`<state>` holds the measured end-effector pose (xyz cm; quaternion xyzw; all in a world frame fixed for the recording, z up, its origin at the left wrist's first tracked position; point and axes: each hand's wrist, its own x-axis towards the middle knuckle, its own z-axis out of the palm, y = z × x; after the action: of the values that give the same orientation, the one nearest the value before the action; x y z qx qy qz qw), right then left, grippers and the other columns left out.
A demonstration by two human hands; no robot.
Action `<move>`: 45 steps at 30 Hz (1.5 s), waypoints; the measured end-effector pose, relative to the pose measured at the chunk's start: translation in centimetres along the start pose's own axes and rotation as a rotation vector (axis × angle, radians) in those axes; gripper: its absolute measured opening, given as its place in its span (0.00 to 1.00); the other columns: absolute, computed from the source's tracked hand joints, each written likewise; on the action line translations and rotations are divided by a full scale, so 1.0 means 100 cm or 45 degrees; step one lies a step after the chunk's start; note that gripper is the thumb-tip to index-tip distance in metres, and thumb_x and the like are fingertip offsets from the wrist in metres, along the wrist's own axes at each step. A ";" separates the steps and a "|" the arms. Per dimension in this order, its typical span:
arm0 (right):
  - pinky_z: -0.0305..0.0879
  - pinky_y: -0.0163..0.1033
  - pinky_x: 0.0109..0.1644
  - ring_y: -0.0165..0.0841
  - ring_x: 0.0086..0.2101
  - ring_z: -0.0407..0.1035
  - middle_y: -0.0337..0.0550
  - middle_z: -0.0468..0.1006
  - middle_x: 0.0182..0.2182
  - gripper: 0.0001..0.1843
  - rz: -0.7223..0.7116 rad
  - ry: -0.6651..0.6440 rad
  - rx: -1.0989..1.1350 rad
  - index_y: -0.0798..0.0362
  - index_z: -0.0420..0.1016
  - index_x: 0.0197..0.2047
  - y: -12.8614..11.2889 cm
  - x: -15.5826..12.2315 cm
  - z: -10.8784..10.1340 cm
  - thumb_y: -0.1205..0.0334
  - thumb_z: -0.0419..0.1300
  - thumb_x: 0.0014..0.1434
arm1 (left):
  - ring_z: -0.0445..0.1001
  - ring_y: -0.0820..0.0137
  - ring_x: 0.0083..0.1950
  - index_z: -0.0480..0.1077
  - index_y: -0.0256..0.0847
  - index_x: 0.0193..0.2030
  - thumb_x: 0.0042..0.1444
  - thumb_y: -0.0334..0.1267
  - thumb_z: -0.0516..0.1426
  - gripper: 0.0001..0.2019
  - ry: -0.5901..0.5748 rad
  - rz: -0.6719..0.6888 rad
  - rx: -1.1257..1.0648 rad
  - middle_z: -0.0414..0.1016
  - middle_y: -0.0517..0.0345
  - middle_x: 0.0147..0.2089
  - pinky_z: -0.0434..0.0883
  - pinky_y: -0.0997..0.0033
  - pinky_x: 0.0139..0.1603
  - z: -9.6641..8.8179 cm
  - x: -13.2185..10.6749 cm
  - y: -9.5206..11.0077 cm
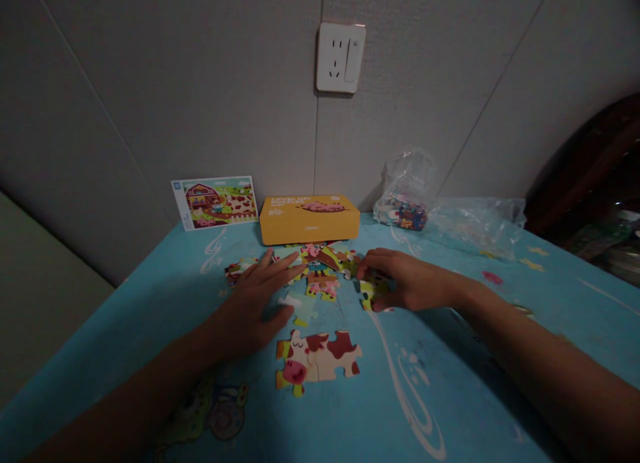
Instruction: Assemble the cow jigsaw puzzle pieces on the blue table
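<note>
Near the middle of the table, joined jigsaw pieces (325,360) form a cow's head and brown-spotted body. My left hand (255,306) rests palm down with fingers spread over loose pieces, its thumb beside a pale blue-green puzzle piece (300,308). On the right, my right hand (400,280) curls its fingers and thumb around a yellow-green puzzle piece (369,292) at the table surface. Between the hands lies a heap of colourful puzzle pieces (323,283), some overlapping, with pink and green parts. My left fingers partly hide a red-and-white piece (237,270).
A yellow puzzle box (310,223) stands behind the heap by the wall. Left of it leans a farm picture card (217,203). To the right sit a clear bag of pieces (403,210) and a flattened plastic bag (477,223). A patterned blue cloth (350,423) covers the table.
</note>
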<state>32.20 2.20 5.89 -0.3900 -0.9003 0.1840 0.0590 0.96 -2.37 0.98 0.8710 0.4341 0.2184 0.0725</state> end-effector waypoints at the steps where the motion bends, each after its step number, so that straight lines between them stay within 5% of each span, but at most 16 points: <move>1: 0.63 0.38 0.39 0.36 0.36 0.68 0.46 0.74 0.40 0.21 -0.004 0.021 0.029 0.54 0.74 0.45 0.000 0.000 0.001 0.64 0.70 0.47 | 0.45 0.49 0.74 0.57 0.47 0.69 0.61 0.35 0.51 0.28 0.022 0.022 -0.007 0.55 0.56 0.72 0.51 0.40 0.71 0.000 0.000 0.000; 9: 0.62 0.36 0.34 0.32 0.30 0.67 0.41 0.75 0.33 0.11 0.038 0.406 0.670 0.54 0.72 0.41 -0.010 0.012 0.028 0.58 0.63 0.56 | 0.64 0.62 0.64 0.62 0.44 0.64 0.63 0.31 0.51 0.22 0.210 0.231 -0.061 0.71 0.54 0.62 0.61 0.53 0.68 -0.004 0.003 0.004; 14: 0.65 0.39 0.38 0.33 0.33 0.70 0.42 0.77 0.33 0.11 -0.046 0.508 0.983 0.54 0.73 0.40 -0.033 0.021 0.052 0.54 0.62 0.60 | 0.54 0.60 0.71 0.58 0.48 0.67 0.61 0.29 0.53 0.28 0.007 0.375 -0.064 0.70 0.57 0.63 0.56 0.49 0.69 -0.007 0.000 0.019; 19: 0.67 0.40 0.43 0.33 0.38 0.71 0.45 0.79 0.38 0.12 -0.145 0.416 0.902 0.52 0.74 0.48 -0.041 0.017 0.054 0.57 0.55 0.66 | 0.47 0.56 0.74 0.66 0.49 0.62 0.61 0.30 0.53 0.23 -0.054 0.393 -0.011 0.69 0.53 0.64 0.53 0.44 0.69 -0.006 -0.003 0.021; 25: 0.61 0.35 0.30 0.29 0.27 0.63 0.38 0.72 0.28 0.15 -0.090 0.336 0.757 0.54 0.72 0.51 -0.036 0.015 0.051 0.59 0.57 0.63 | 0.53 0.56 0.71 0.60 0.46 0.66 0.60 0.32 0.55 0.26 0.020 0.388 -0.030 0.69 0.52 0.63 0.56 0.49 0.67 -0.007 0.000 0.012; 29: 0.55 0.34 0.28 0.27 0.24 0.58 0.35 0.65 0.24 0.15 -0.055 0.358 0.686 0.56 0.72 0.52 -0.035 0.015 0.050 0.61 0.56 0.63 | 0.65 0.56 0.57 0.69 0.46 0.55 0.51 0.49 0.66 0.25 0.031 0.384 -0.032 0.73 0.53 0.52 0.59 0.52 0.61 -0.014 0.003 0.003; 33: 0.54 0.34 0.28 0.27 0.24 0.57 0.35 0.65 0.24 0.16 -0.051 0.387 0.592 0.57 0.73 0.52 -0.034 0.015 0.048 0.62 0.55 0.63 | 0.60 0.49 0.60 0.74 0.49 0.44 0.33 0.64 0.69 0.32 -0.073 0.414 0.028 0.68 0.52 0.58 0.55 0.48 0.62 -0.021 0.001 -0.006; 40: 0.58 0.34 0.30 0.28 0.26 0.62 0.39 0.76 0.30 0.15 -0.157 0.323 0.518 0.53 0.75 0.52 -0.035 0.014 0.049 0.63 0.55 0.64 | 0.51 0.47 0.68 0.75 0.51 0.45 0.35 0.62 0.69 0.30 -0.279 0.329 -0.048 0.57 0.54 0.69 0.51 0.43 0.66 -0.020 -0.002 -0.003; 45: 0.64 0.38 0.43 0.31 0.36 0.71 0.45 0.80 0.42 0.16 -0.294 0.261 0.463 0.52 0.74 0.53 -0.040 0.011 0.046 0.66 0.55 0.63 | 0.49 0.48 0.69 0.76 0.51 0.44 0.36 0.60 0.70 0.28 -0.320 0.332 -0.142 0.56 0.55 0.69 0.50 0.42 0.68 -0.018 -0.001 0.003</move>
<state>27.60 -0.81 3.11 -0.2840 -0.8803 0.2946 0.2399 0.35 -2.76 2.61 0.9350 0.2922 0.1391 0.1453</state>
